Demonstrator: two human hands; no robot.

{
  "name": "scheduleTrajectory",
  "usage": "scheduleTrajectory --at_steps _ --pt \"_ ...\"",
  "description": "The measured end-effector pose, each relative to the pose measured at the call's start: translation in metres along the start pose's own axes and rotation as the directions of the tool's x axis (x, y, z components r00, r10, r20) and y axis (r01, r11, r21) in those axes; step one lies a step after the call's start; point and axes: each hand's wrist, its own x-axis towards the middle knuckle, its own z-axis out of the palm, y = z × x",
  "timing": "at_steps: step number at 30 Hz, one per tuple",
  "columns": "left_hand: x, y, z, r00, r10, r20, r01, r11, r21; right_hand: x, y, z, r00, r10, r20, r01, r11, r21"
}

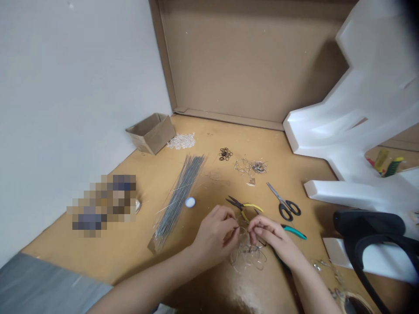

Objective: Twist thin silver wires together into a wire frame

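Observation:
My left hand (216,233) is closed, thumb and fingertips pinched together; whatever they hold is too small to make out. Just to its right, my right hand (271,239) has its fingers curled in a pinch, also on something I cannot make out. Thin wire loops (248,257) lie on the table below and between the two hands. Beyond the fingertips are yellow-handled pliers (244,206), jaws pointing left. Teal-handled pliers (294,231) lie partly hidden under my right hand.
A bundle of thin metal wires (180,196) lies left, near a small round white lid (190,202). Black-handled scissors (284,203) rest at right. Farther back are black rings (225,154), bent wire pieces (258,166), a clear bead-like pile (182,141) and a cardboard box (152,135).

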Motion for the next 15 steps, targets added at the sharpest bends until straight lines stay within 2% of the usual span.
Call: scheduleTrajectory --at_steps 2,3,6,8,11,15 --pt "0.000 -0.004 0.001 0.998 0.024 -0.066 -0.023 1.000 0.013 -0.001 0.000 0.001 1.000 0.017 -0.005 -0.017 0.999 -0.034" --pt "0.001 -0.006 0.002 0.998 0.006 -0.063 -0.006 1.000 -0.015 0.000 0.000 0.002 1.000 0.016 -0.013 -0.017 0.999 -0.049" --pt "0.003 -0.014 0.003 0.993 -0.114 0.036 0.117 0.985 -0.123 0.003 0.003 0.003 0.996 -0.028 -0.084 0.021 0.996 -0.085" --pt "0.004 -0.016 0.004 0.983 -0.162 0.083 0.172 0.977 -0.124 0.007 0.006 0.003 0.980 -0.092 -0.179 0.067 0.987 -0.143" --pt "0.005 -0.016 0.004 0.980 -0.178 0.087 0.186 0.978 -0.096 0.009 0.011 0.003 0.942 -0.149 -0.301 0.075 0.967 -0.242" --pt "0.004 -0.015 0.007 0.974 -0.220 0.059 0.227 0.959 -0.170 0.007 0.017 0.004 0.915 -0.116 -0.387 0.009 0.964 -0.266"
